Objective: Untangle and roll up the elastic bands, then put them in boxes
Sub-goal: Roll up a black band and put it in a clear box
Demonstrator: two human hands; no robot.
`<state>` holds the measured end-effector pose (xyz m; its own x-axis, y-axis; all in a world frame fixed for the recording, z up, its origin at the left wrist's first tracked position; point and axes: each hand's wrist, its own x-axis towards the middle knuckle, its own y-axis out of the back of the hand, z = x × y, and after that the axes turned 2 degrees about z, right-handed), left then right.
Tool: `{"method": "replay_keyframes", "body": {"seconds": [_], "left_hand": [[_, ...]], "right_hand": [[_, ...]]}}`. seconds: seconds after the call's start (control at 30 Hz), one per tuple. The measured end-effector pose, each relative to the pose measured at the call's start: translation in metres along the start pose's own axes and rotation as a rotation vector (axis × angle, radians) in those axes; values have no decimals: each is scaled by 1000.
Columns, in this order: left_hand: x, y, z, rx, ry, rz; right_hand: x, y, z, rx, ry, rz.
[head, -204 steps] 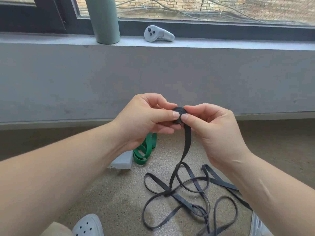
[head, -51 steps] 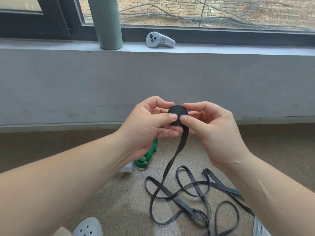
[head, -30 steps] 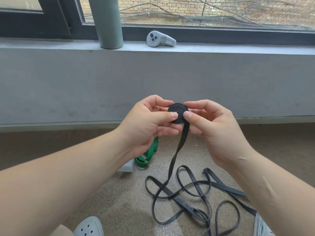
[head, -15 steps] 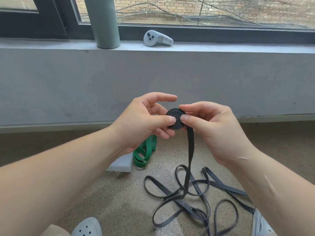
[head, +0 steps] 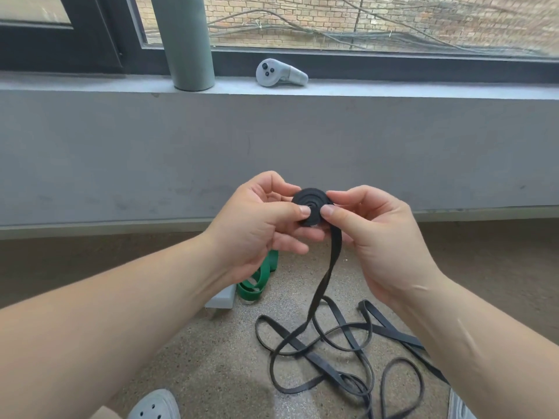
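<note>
A black elastic band is wound into a small flat coil (head: 311, 204) held at chest height. My left hand (head: 257, 225) pinches the coil from the left, thumb on its face. My right hand (head: 375, 237) pinches it from the right, thumb beside the left thumb. The band's loose tail (head: 328, 273) hangs from the coil down to a tangle of black loops (head: 332, 355) on the floor. A green elastic band (head: 257, 282) lies folded on the floor behind my left wrist, next to a grey box (head: 222, 299) that my forearm mostly hides.
The speckled floor (head: 211, 358) runs to a low grey wall (head: 272, 146). On its ledge stand a grey-green cylinder (head: 187, 40) and a white handheld controller (head: 278, 73). White shoes show at the bottom edge (head: 154, 405).
The coil has grown by a few turns over the frames. In the last half second my left index finger curled back onto the coil, and the hanging tail swung slightly left.
</note>
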<state>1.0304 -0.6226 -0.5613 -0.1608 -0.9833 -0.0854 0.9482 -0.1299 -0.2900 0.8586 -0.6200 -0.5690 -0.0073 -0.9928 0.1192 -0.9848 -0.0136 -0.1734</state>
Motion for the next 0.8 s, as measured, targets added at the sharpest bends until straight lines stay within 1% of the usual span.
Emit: {"method": "replay_keyframes", "body": {"seconds": [0.17,0.3,0.4,0.47,0.53,0.63,0.7,0.8], "left_hand": [[2,8,7,217,-34,-11],[1,11,12,211,-55,-61],[-1,12,13,266,-47,-126],[-1,11,13,284,-51,-116],[0,10,12,252,-52,-70],[1,7,8,133,-53,19],[1,4,5,60,-58,55],[1,0,1,-21,-51,49]], "right_hand": [[2,2,-3,-25,7,-45],[4,4,-6,-65,-5,-93],[4,6,-6,-90,-16,-116],[3,5,-5,-107,-9,-112],[3,4,-3,-120,3,-65],[3,2,-2,-141,11,-10],[2,1,-2,-115,-26,-34],[0,-2,-2,-48,-73,-61]]}}
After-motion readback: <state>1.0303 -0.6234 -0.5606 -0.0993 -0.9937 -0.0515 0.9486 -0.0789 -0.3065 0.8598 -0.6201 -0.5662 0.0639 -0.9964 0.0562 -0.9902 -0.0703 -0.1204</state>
